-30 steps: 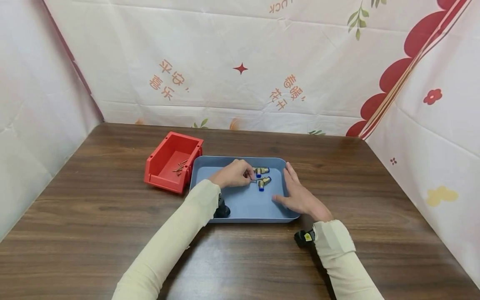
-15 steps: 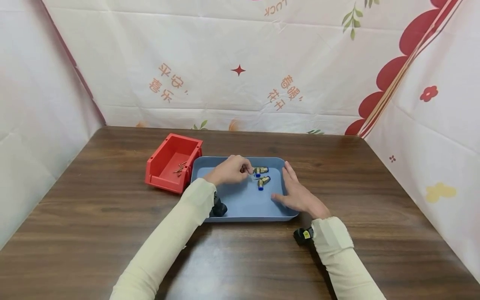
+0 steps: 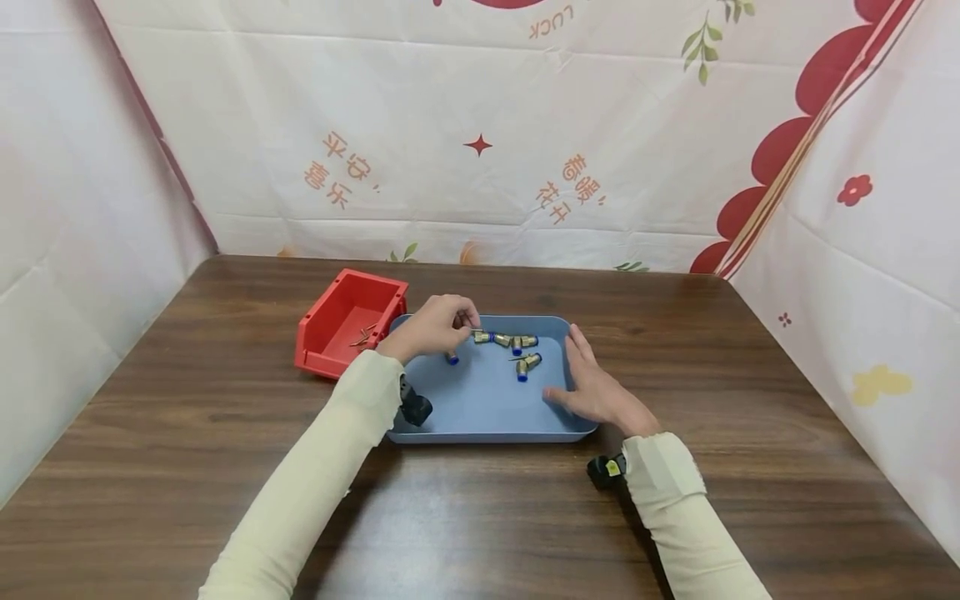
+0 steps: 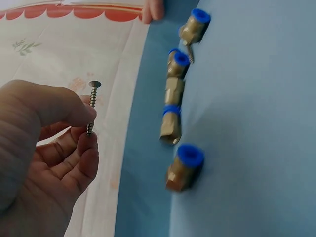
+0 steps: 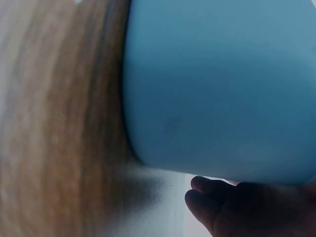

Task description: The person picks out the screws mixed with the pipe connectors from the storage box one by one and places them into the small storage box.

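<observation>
My left hand (image 3: 435,325) is over the back left of the blue tray (image 3: 495,417), pinching a screw (image 4: 93,95) between thumb and fingers, its flat head upward in the left wrist view. Below it in the tray lie several brass fittings with blue collars. Some form a row along the back wall, such as this brass fitting (image 4: 173,91), and a single brass fitting (image 4: 185,168) sits apart. A thin screw (image 3: 517,358) lies against the front right fitting. My right hand (image 3: 596,392) rests at the tray's right rim with straight fingers, holding nothing.
Left of the tray stands a red bin (image 3: 330,333) with several screws (image 3: 365,335) inside, close to the left forearm. Both stand on a brown wooden table (image 3: 480,517). A printed white cloth (image 3: 420,100) hangs behind the table.
My left hand has picked up the screw from beside the fittings and moved left and upward with it, uncovering more fittings. My right hand stays at the tray's rim.
</observation>
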Demonstrator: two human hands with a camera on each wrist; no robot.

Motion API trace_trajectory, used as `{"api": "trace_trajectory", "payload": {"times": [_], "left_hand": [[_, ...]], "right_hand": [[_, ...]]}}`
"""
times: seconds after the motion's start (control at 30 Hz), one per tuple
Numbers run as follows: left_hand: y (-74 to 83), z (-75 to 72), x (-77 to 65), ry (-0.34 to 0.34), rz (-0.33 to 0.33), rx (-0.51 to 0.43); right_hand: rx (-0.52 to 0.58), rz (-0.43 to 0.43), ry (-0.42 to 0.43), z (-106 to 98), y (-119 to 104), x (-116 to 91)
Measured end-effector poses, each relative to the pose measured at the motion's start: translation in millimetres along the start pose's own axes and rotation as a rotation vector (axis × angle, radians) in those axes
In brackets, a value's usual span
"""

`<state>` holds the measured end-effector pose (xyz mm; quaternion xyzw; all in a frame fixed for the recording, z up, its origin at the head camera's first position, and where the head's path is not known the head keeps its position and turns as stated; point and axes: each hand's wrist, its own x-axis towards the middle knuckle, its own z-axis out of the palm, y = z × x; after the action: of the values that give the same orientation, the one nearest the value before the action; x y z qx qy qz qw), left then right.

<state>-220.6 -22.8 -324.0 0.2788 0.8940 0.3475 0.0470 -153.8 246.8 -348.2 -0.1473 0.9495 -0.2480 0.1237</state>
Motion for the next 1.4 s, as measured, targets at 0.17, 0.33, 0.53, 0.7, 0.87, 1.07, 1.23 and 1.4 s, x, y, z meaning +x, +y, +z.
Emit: {"api": "trace_trajectory", "payload": {"times": [0.17,0.33,0.53,0.7,0.87,1.07,1.23,1.4], "left_hand": [[-4.6,-17.8,-11.0,0.048,-0.019,0.027],[-9.1,-37.6,-23.3,0.093,-0.066,0.036],[-19.3,-57.9,-36.7,0.121,-0.133,0.016],[-31.8,-69.7,-48.0,0.136,-0.127,-0.004],[-42.0,-78.5,-57.3,0.169,-0.128,0.021],[-53.7,-85.5,-68.2,0.176,-0.2,0.038],[-61.6,-89.9,-74.4,0.189,-0.23,0.034],[-65.8,-93.8,-78.0,0.2,-0.242,0.027]], "right_hand": [[-0.002,0.002,-0.007,-1,0,1],[-0.006,0.0,-0.008,-3,1,2],[-0.009,-0.004,-0.002,-4,0,3],[-0.002,-0.005,-0.007,-3,-1,3],[0.005,-0.014,-0.005,-2,-1,2],[0.011,-0.025,-0.004,-1,0,1],[0.016,-0.024,-0.008,0,0,1],[0.019,-0.018,-0.008,0,0,1]]}}
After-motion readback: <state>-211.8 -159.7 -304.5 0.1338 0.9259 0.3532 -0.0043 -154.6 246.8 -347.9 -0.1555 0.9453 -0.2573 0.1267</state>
